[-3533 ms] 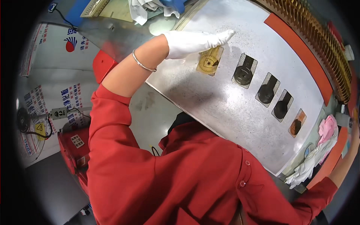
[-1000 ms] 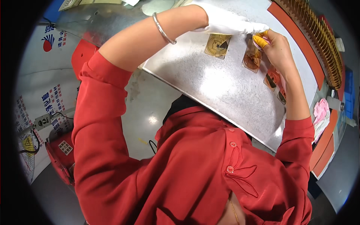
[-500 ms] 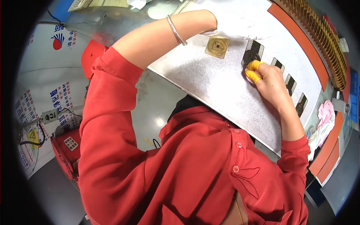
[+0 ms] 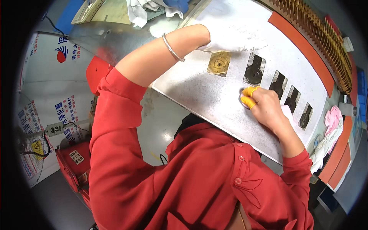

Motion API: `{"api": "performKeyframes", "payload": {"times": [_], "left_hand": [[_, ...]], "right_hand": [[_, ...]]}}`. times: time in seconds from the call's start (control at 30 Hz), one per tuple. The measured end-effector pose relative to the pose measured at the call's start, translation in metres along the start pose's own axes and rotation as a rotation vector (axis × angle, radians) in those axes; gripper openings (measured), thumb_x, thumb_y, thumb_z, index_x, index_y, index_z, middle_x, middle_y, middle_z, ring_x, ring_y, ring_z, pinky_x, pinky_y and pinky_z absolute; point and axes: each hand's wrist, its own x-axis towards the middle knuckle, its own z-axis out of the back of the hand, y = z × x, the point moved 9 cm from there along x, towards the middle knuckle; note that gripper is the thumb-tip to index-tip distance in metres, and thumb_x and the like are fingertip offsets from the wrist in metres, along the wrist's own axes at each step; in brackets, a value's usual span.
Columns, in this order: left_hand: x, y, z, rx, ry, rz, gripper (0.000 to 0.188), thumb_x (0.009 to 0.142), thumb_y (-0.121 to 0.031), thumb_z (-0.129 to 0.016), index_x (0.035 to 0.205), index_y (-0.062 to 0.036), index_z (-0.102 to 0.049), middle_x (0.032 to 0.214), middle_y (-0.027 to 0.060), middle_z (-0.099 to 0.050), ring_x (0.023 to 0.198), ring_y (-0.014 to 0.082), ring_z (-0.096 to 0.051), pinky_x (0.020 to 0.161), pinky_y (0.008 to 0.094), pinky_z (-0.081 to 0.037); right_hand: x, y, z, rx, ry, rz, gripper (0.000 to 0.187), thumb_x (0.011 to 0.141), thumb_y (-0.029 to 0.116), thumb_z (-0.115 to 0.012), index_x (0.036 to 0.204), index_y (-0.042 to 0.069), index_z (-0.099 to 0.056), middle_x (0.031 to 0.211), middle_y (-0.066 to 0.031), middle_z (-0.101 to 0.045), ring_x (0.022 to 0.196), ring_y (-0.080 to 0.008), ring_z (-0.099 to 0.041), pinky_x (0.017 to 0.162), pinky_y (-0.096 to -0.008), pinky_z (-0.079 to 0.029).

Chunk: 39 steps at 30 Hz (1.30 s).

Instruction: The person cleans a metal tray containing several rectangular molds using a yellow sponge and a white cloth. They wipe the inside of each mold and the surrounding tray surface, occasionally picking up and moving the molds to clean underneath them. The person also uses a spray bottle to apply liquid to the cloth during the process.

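Observation:
My left hand (image 4: 234,39), in a white glove, lies stretched out on the pale sheet-covered board (image 4: 214,103); its separate fingers are washed out by glare. Just below the glove is a gold-coloured square metal plate (image 4: 219,64) with a round emblem and mesh-like corners. To its right lies a dark plate (image 4: 254,69) with a round middle. My right hand (image 4: 264,105), with yellow finger cots on thumb and forefinger, is pinched against the board below that dark plate. Something small and dark shows at the fingertips. More dark plates (image 4: 292,99) run in a row beyond the hand.
An orange strip (image 4: 303,50) borders the board's far right, with a rack of brownish slats (image 4: 318,38) behind it. Pink and white cloths (image 4: 332,120) lie at the right edge. More white cloth (image 4: 142,10) and a pale basket (image 4: 87,10) sit at the back left.
The whole view has shifted, so the board sits lower in it. My right hand has moved toward me, away from the dark plate, which now shows fully. My left hand stays above the gold plate.

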Motion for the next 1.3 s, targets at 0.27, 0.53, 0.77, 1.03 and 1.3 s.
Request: {"api": "performKeyframes", "payload": {"times": [0.27, 0.53, 0.77, 1.03, 1.3], "left_hand": [[-0.019, 0.014, 0.015, 0.024, 0.074, 0.035, 0.063, 0.087, -0.048, -0.042, 0.134, -0.0077, -0.034, 0.14, 0.0125, -0.032, 0.128, 0.0242, -0.03, 0.105, 0.0317, -0.022], [-0.071, 0.037, 0.017, 0.547, -0.481, -0.189, 0.076, 0.069, -0.046, -0.065, 0.126, -0.0022, -0.039, 0.131, 0.0208, -0.037, 0.123, 0.0348, -0.031, 0.103, 0.0398, -0.027], [-0.082, 0.052, -0.001, 0.715, -0.588, -0.155, 0.072, 0.071, -0.051, -0.062, 0.127, -0.0104, -0.042, 0.136, 0.0146, -0.034, 0.129, 0.0304, -0.024, 0.106, 0.0421, -0.019], [-0.083, 0.057, 0.0, 0.725, -0.572, -0.139, 0.075, 0.071, -0.051, -0.062, 0.129, -0.009, -0.041, 0.137, 0.016, -0.032, 0.13, 0.0322, -0.022, 0.106, 0.042, -0.017], [-0.08, 0.058, 0.0, 0.684, -0.543, -0.111, 0.075, 0.071, -0.052, -0.061, 0.13, -0.01, -0.041, 0.138, 0.0154, -0.032, 0.13, 0.0326, -0.021, 0.107, 0.0418, -0.015]], "right_hand": [[0.021, 0.007, 0.01, -0.036, -0.028, 0.037, 0.015, 0.078, 0.017, -0.059, 0.075, 0.002, -0.059, 0.065, -0.0156, -0.056, 0.061, -0.0332, -0.056, 0.056, -0.0418, -0.044], [0.096, 0.023, 0.004, -0.131, -0.068, 0.074, 0.01, 0.075, 0.011, -0.057, 0.081, 0.003, -0.06, 0.071, -0.0168, -0.06, 0.068, -0.0339, -0.059, 0.062, -0.0423, -0.045], [0.115, 0.02, -0.026, -0.183, -0.026, 0.068, 0.01, 0.072, 0.009, -0.056, 0.08, 0.004, -0.061, 0.071, -0.0165, -0.061, 0.068, -0.0329, -0.06, 0.062, -0.0424, -0.046], [0.11, 0.036, -0.03, -0.256, -0.025, 0.126, 0.009, 0.071, 0.009, -0.056, 0.078, 0.005, -0.062, 0.072, -0.0149, -0.062, 0.07, -0.0315, -0.06, 0.063, -0.0416, -0.047], [0.116, 0.027, -0.024, -0.189, -0.03, 0.071, 0.013, 0.073, 0.011, -0.057, 0.084, 0.006, -0.063, 0.072, -0.0155, -0.061, 0.072, -0.033, -0.06, 0.063, -0.0417, -0.047]]}}
